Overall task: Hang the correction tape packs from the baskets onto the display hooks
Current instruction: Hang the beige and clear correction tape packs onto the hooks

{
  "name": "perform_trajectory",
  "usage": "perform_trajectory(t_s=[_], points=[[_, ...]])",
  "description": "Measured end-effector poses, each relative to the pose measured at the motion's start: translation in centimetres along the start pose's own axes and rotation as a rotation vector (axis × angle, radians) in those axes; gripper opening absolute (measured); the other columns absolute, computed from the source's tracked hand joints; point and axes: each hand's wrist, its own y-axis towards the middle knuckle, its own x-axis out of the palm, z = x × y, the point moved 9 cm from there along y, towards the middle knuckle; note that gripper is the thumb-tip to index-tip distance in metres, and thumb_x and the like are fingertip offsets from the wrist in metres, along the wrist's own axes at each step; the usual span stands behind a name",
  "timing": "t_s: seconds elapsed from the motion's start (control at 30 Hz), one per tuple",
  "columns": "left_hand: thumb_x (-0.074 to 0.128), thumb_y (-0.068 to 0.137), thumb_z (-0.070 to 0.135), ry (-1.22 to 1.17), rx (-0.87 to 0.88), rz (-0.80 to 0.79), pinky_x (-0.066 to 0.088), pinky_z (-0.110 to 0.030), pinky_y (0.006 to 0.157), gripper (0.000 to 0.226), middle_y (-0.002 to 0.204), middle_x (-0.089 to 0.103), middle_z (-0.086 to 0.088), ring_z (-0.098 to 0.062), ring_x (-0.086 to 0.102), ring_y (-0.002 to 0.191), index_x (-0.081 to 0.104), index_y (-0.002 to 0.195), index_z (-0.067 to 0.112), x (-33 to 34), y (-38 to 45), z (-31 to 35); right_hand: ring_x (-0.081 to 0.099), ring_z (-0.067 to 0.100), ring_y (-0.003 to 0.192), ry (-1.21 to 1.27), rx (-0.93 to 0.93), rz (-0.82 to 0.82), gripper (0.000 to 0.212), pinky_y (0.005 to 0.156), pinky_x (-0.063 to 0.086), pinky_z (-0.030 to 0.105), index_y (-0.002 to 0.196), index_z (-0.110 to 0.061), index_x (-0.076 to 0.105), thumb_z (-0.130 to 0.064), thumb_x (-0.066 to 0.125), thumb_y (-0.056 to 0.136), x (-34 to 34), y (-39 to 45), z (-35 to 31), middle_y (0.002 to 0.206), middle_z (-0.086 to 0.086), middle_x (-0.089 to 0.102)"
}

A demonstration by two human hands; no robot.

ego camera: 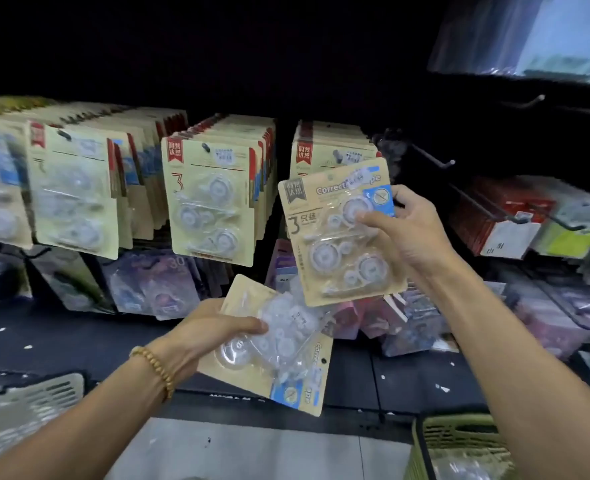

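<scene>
Hands are each gripping one correction tape pack, right hand (409,230) upright pack (342,237), left hand (213,332) tilted pack (279,344); green basket (459,445) is being cropped at the frame's bottom edge.

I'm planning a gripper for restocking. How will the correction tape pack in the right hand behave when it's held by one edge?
The pack probably stays fairly stiff: the right hand holds one side and the card looks flat. It seems light, being thin card under a clear plastic blister. That glossy blister may be slippery.

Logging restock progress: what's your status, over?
Right hand grips upright pack near the rightmost stocked hook. Left hand grips spare pack, turned sideways. Nothing blocking.
</scene>
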Motion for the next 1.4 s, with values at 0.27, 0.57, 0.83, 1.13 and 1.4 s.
perform_trajectory(t_s=[0.27,0.57,0.83,1.13,1.4], points=[[0.082,0.078,0.008,0.024,0.032,-0.024,0.057,-0.043,0.088,0.026,0.091,0.079,-0.008,-0.029,0.074,0.092,0.072,0.102,0.005,-0.6,-0.2,0.4,0.075,0.024,0.095,0.0,0.001,0.212,0.019,0.088,0.06,0.044,0.101,-0.014,0.069,-0.024,0.078,0.088,0.1,1.1,-0.8,0.1,0.004,0.077],[0.082,0.078,0.006,0.055,0.045,-0.066,0.055,-0.032,0.083,0.027,0.092,0.079,-0.007,-0.023,0.075,0.091,0.072,0.103,0.003,-0.9,-0.5,0.1,0.073,0.019,0.096,-0.093,0.049,0.302,0.02,0.091,0.059,0.043,0.102,-0.018,0.068,-0.029,0.077,0.089,-0.5,2.0,0.5,0.101,-0.001,0.075],[0.082,0.077,0.009,0.059,0.041,-0.103,0.056,-0.038,0.085,0.031,0.098,0.078,-0.012,-0.028,0.074,0.093,0.072,0.105,0.003,-1.0,-0.9,-0.1,0.065,0.021,0.098,-0.356,0.163,0.387,0.05,0.083,0.052,0.037,0.114,-0.008,0.068,-0.047,0.076,0.084,-0.7,3.4,4.5,0.103,0.0,0.068],[0.084,0.076,0.008,0.039,0.054,-0.177,0.059,-0.042,0.082,0.027,0.096,0.078,-0.014,-0.025,0.074,0.082,0.073,0.101,0.007,2.2,-0.4,0.6,0.01,0.008,0.151,-1.001,-0.178,-0.588,0.115,0.125,0.006,0.041,0.155,-0.04,0.03,-0.075,0.078,0.057,7.7,-7.0,4.3,0.164,-0.012,0.017],[0.073,0.082,0.034,0.025,0.115,-0.206,0.059,-0.028,0.066,0.033,0.093,0.079,-0.009,-0.02,0.074,0.078,0.073,0.102,0.008,5.2,0.4,1.8,0.05,0.015,0.098,-1.065,-0.098,-0.571,0.069,0.09,0.042,0.037,0.116,-0.03,0.054,-0.062,0.086,0.063,6.0,-6.9,5.9,0.099,-0.018,0.049]])
